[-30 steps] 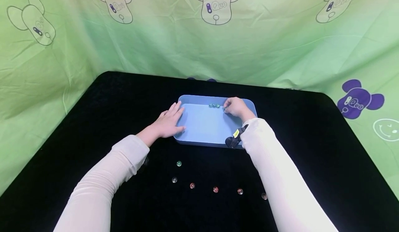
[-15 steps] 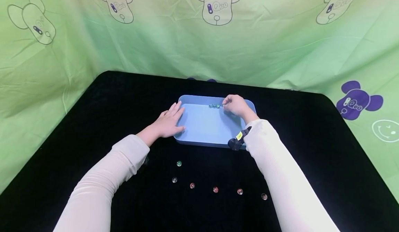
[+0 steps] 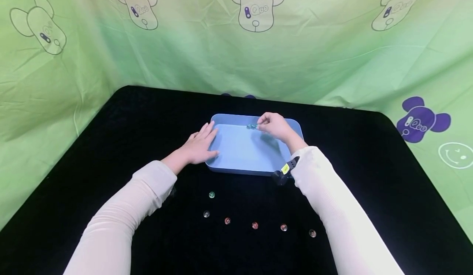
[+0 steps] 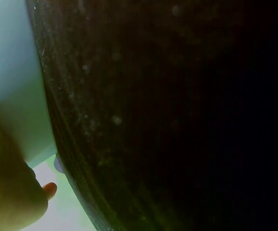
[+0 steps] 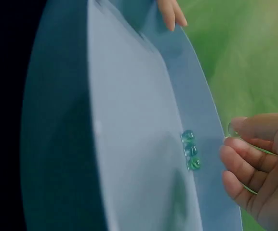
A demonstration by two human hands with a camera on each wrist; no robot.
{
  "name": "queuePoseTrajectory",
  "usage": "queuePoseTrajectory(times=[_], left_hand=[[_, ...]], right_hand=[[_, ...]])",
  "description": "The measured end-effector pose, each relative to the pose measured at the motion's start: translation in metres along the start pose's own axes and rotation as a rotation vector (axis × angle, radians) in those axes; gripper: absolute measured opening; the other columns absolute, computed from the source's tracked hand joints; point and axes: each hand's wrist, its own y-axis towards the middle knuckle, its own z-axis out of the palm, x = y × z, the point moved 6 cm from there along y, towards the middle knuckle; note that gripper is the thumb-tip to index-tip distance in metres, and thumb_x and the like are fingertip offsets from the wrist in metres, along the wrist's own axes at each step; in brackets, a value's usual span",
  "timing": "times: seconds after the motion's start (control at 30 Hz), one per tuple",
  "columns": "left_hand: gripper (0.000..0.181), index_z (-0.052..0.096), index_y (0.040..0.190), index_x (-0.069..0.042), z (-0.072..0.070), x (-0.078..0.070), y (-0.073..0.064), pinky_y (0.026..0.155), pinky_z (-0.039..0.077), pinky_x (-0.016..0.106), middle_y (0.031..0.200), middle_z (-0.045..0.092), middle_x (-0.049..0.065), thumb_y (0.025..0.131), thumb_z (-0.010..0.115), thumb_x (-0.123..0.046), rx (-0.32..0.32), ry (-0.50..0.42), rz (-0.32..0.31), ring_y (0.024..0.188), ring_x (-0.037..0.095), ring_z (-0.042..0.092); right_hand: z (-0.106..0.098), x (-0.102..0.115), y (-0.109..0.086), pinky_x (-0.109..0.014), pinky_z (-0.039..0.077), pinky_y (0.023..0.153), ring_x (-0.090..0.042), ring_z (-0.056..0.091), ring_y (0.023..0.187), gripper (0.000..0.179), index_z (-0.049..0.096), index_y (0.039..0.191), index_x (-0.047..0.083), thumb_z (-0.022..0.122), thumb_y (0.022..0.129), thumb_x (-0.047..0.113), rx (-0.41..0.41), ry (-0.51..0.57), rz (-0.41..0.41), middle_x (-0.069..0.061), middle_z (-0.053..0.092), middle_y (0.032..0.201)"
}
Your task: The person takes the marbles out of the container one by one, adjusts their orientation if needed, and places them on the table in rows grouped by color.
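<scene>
Shifted left above the blue tray's far side, the right hand pinches a glass marble; only its wrist view shows three green marbles inside. The left hand spreads at the left rim.

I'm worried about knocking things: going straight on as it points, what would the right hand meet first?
Probably the row of green marbles in the tray, just left of the right hand in the head view; depth is unclear, so the hand might pass above.

Long white sleeves here! Just beside the right cuff, a black camera, yellow label showing; across from that cuff, a creased left sleeve.
</scene>
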Motion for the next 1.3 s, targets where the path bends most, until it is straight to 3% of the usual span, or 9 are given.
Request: queuePoseTrajectory(times=[0.8,1.3], left_hand=[[0.073,0.011,0.139,-0.008,0.0,0.001,0.001,0.098,0.011,0.045,0.143,-0.01,0.006,0.085,0.044,-0.044,-0.008,0.009,0.005,0.129,0.023,-0.008],[0.073,0.011,0.139,-0.008,0.001,0.001,0.002,0.099,0.011,0.045,0.143,-0.01,0.006,0.085,0.044,-0.045,-0.004,0.015,-0.007,0.129,0.023,-0.008]], right_hand=[[0.025,0.042,-0.025,-0.029,0.038,0.064,-0.019,0.053,0.073,0.017,0.055,0.09,0.002,0.062,0.079,0.013,0.102,0.109,-0.165,-0.007,0.056,0.078],[0.039,0.057,-0.043,-0.03,0.042,0.063,-0.017,0.053,0.074,0.013,0.058,0.086,0.006,0.064,0.077,0.015,0.171,0.08,-0.277,-0.005,0.058,0.079]])
